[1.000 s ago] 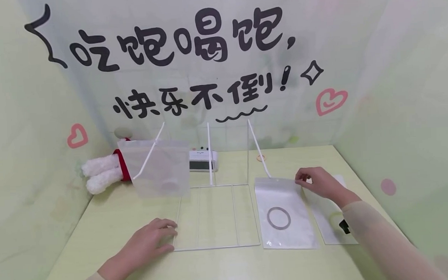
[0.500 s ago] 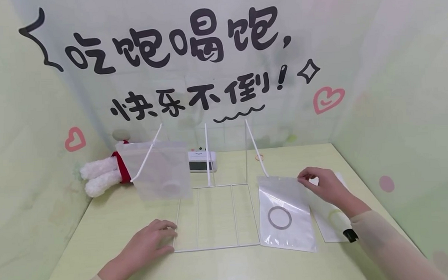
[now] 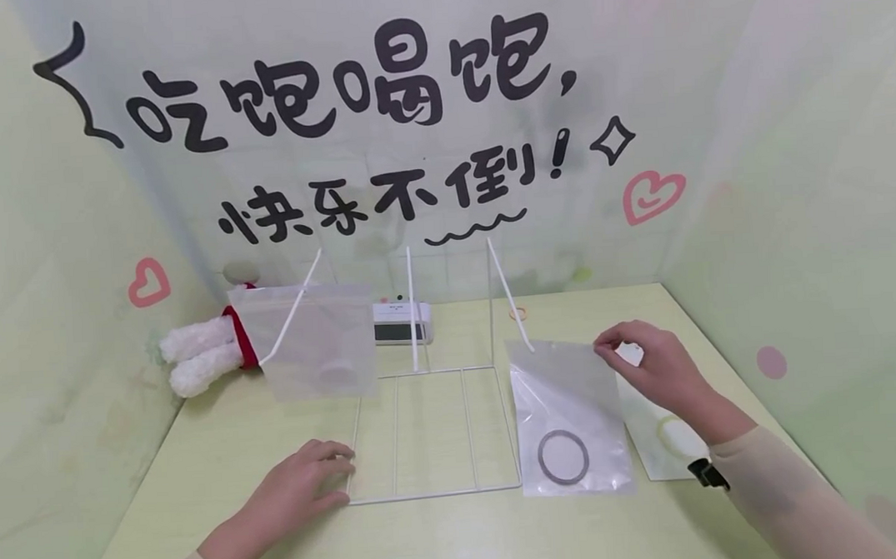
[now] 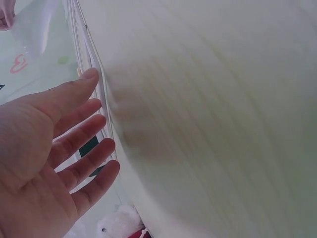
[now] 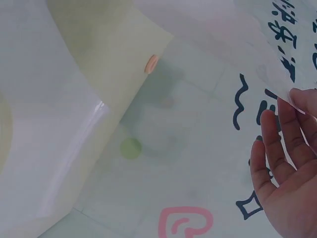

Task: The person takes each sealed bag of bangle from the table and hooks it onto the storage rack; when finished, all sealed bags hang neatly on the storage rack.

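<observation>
A white wire display rack (image 3: 435,495) with three prongs stands mid-table. My left hand (image 3: 295,486) rests with relaxed fingers at its left base edge; in the left wrist view the fingertips (image 4: 110,144) meet the wires. Between thumb and fingertips, my right hand (image 3: 658,366) pinches the top right corner of a clear zip bag (image 3: 573,403). Low in that bag shows a grey ring (image 3: 542,459). The bag's top edge overlaps the tip of the right prong (image 3: 510,294) in the head view. Another clear zip bag (image 3: 323,343) hangs from the left prong.
On the table at the right lies a further clear bag (image 3: 644,404) with a yellowish ring, partly under my right forearm. Behind the rack are a white device with a dark display (image 3: 402,311), a small orange ring (image 3: 519,314) and a white plush toy (image 3: 207,357).
My right hand has raised the bag's top edge slightly at the right prong's tip, and the bag has shifted and turned. The left hand has stayed at the rack's edge.
</observation>
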Available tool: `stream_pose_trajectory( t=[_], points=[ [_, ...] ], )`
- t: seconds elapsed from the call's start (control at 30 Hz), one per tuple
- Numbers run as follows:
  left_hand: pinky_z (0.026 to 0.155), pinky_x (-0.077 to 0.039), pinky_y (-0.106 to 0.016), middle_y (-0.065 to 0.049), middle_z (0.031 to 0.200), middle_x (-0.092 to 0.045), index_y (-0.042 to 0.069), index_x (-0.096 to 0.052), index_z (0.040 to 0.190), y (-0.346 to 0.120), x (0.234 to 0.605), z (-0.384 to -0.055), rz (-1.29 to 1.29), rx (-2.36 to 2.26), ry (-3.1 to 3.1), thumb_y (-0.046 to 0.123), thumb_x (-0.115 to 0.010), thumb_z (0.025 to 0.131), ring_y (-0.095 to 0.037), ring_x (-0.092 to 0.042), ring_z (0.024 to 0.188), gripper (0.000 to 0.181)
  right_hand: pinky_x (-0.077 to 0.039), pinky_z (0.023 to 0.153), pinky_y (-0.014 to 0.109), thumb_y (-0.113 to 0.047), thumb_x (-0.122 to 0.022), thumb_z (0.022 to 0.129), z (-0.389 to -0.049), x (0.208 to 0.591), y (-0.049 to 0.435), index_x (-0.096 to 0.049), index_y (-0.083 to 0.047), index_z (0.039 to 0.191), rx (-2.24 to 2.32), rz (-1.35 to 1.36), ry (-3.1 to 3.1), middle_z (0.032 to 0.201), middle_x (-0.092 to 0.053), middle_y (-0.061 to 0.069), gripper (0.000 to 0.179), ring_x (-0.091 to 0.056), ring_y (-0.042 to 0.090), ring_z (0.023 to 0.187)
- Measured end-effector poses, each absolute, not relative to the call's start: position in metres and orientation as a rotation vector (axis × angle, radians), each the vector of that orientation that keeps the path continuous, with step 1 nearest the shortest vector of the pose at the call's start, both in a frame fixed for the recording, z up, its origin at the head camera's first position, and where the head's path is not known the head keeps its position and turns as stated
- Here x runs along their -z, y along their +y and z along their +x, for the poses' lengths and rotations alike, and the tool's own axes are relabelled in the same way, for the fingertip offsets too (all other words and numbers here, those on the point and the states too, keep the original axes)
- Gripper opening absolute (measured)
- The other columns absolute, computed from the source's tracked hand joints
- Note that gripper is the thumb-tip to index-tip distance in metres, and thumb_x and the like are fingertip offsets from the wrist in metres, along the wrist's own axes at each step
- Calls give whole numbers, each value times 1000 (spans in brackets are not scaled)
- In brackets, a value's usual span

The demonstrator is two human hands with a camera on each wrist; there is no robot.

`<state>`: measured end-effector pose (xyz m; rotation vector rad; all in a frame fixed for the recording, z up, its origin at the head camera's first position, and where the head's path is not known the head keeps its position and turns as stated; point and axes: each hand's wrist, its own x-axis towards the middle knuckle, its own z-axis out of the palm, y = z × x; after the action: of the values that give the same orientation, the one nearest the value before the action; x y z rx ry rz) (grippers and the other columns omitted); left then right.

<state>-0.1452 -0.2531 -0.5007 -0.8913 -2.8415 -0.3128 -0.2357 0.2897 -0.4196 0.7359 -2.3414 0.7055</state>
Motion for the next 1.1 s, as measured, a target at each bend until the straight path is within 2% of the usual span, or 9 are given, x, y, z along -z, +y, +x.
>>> stream_pose_trajectory(
  t=[0.33, 0.6, 0.7, 0.83, 0.93, 1.1],
  points=[
    [87, -61, -37, 6, 124, -68, 20, -79, 107, -252, 500, -145, -879, 295, -2855, 30, -87, 80, -19, -63, 111, 30, -46, 83, 7, 6, -84, 74, -211, 385, 275, -78, -16, 96, -797, 858, -2162, 88, -74, -7, 32, -64, 4, 85],
    [88, -61, -37, 6, 124, -69, 20, -79, 106, -251, 498, -145, -880, 290, -2863, 30, -87, 81, -19, -63, 110, 29, -48, 88, 9, 7, -82, 70, -194, 359, 259, -78, -13, 95, -826, 994, -2047, 87, -75, -3, 32, -65, 6, 86],
    [88, -61, -37, 6, 124, -69, 19, -79, 107, -251, 497, -144, -881, 291, -2863, 30, -87, 81, -19, -63, 111, 29, -47, 89, 10, 3, -82, 74, -186, 348, 252, -78, -11, 94, -831, 1035, -2013, 86, -75, -1, 25, -65, 7, 85],
    [88, -61, -37, 6, 124, -69, 19, -79, 107, -251, 497, -144, -880, 296, -2864, 29, -87, 81, -19, -63, 111, 29, -46, 89, 11, -14, -78, 90, -175, 336, 242, -78, -11, 93, -826, 1094, -1977, 85, -74, -1, 5, -64, 8, 84],
    [88, -61, -37, 6, 124, -69, 19, -79, 107, -251, 498, -144, -879, 292, -2865, 30, -87, 81, -19, -63, 111, 29, -46, 90, 13, -28, -69, 100, -168, 327, 235, -77, -10, 93, -823, 1132, -1955, 84, -74, -1, 21, -64, 8, 84],
    [88, -61, -38, 5, 124, -69, 19, -79, 106, -251, 498, -144, -878, 279, -2870, 30, -87, 80, -20, -63, 112, 29, -46, 91, 15, -14, -71, 97, -159, 314, 225, -77, -9, 93, -829, 1198, -1905, 84, -73, -1, 9, -62, 9, 84]
  ],
)
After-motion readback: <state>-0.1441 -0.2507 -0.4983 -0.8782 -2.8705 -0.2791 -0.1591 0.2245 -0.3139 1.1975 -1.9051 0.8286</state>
